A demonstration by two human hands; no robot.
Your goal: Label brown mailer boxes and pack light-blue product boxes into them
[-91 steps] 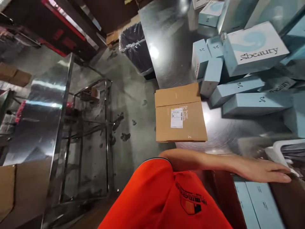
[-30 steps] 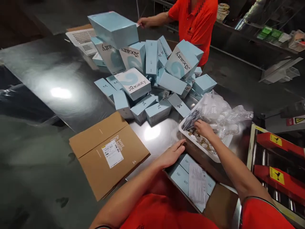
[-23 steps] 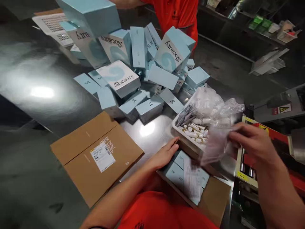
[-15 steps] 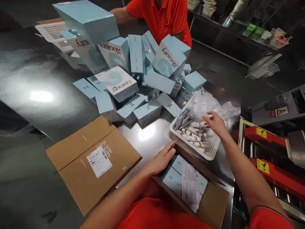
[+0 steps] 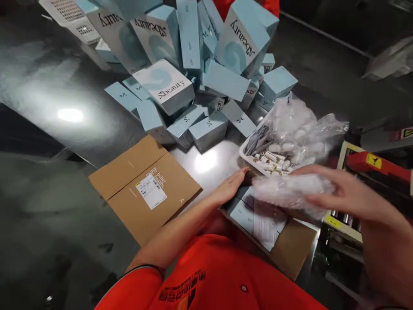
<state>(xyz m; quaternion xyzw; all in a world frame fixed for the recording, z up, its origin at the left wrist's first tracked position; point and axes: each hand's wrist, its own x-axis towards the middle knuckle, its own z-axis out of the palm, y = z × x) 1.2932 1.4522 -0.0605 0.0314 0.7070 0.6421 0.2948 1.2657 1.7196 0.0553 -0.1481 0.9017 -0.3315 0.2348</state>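
My right hand (image 5: 342,193) grips a bundle in clear bubble wrap (image 5: 290,189) and holds it over an open cardboard box (image 5: 298,243). Inside that box lie pale blue boxes (image 5: 241,213) with a printed paper slip (image 5: 266,226) on top; the bundle hides part of them. With its fingers stretched out, my left hand (image 5: 230,187) rests at the box's far left flap. Just beyond stands a white plastic basket (image 5: 247,153) with small white tubes (image 5: 271,161), grey sachets (image 5: 258,140) and more bubble-wrapped bundles (image 5: 293,116).
A pile of pale blue "sbeauty" boxes (image 5: 171,86) covers the back of the metal table (image 5: 38,82). A labelled cardboard box (image 5: 129,172) is at the left. Red-and-white equipment with rollers (image 5: 377,165) stands on the right. A person in red (image 5: 274,6) is partly visible behind the pile.
My right hand has taken a bubble-wrapped bundle from the basket and brought it down over the open box. The view has tilted downward. My left hand stays at the flap.
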